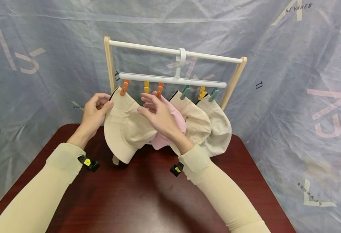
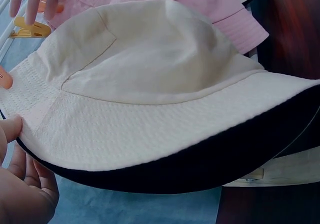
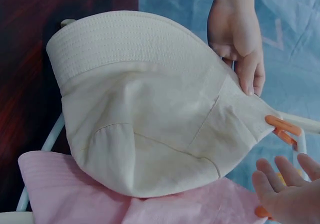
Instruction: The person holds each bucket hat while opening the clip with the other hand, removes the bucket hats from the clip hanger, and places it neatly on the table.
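A cream bucket hat [image 1: 120, 124] with a dark lining hangs from an orange clip [image 1: 125, 87] at the left end of a white hanger [image 1: 150, 77]. My left hand [image 1: 93, 111] pinches the hat's brim edge between thumb and fingers, just below that clip. In the left wrist view the dark underside of the brim [image 2: 200, 169] shows. My right hand [image 1: 161, 118] is raised in front of the pink hat [image 1: 179, 118], its fingers extended and holding nothing. Close to those fingertips is a yellow clip [image 1: 146, 87]; a second orange clip [image 1: 160, 90] is just behind the hand.
Two more cream hats hang at the right: one [image 1: 198, 121] by a green clip [image 1: 185, 92], the other [image 1: 221, 129] by yellow and green clips. The hanger hooks over the white rail [image 1: 147, 47] of a wooden-legged rack on a dark red table [image 1: 141, 200]. Grey-blue sheeting surrounds it.
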Motion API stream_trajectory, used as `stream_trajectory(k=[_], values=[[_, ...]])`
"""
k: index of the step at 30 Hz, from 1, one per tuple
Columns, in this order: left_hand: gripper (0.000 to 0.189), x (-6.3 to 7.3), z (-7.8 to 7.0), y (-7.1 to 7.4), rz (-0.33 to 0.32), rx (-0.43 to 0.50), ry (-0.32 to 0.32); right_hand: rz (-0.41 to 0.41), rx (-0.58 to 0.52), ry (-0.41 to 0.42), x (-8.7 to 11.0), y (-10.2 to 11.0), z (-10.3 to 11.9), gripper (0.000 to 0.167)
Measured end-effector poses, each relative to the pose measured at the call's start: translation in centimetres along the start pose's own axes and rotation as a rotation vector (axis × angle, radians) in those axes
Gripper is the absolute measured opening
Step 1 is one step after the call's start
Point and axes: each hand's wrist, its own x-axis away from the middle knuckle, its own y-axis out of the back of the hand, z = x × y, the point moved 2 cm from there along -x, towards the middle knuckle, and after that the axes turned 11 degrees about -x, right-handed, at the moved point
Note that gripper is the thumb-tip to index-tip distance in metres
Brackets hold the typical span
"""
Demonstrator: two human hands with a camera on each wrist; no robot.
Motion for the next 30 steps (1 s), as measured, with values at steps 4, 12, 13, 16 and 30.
stream_trajectory(k=[4, 12, 13, 16, 30], values=[[0.038, 0.0, 0.0, 0.0, 0.004, 0.010, 0.005, 0.011, -0.010, -0.025, -0.7, -0.5, 0.1, 0.053], [0.038, 0.1, 0.2, 0.0, 0.019, 0.016, 0.012, 0.028, -0.030, -0.063, -2.2, -1.8, 0.0, 0.056], [0.038, 0.2, 0.2, 0.0, 0.020, 0.021, 0.012, 0.031, -0.030, -0.068, -2.3, -2.0, -0.1, 0.057], [0.039, 0.2, 0.2, -0.1, 0.024, 0.028, 0.010, 0.032, -0.037, -0.074, -2.7, -2.4, -0.3, 0.059], [0.036, 0.3, 0.2, -0.1, 0.054, 0.066, 0.009, 0.013, -0.046, -0.149, -4.6, -3.6, 0.0, 0.069]])
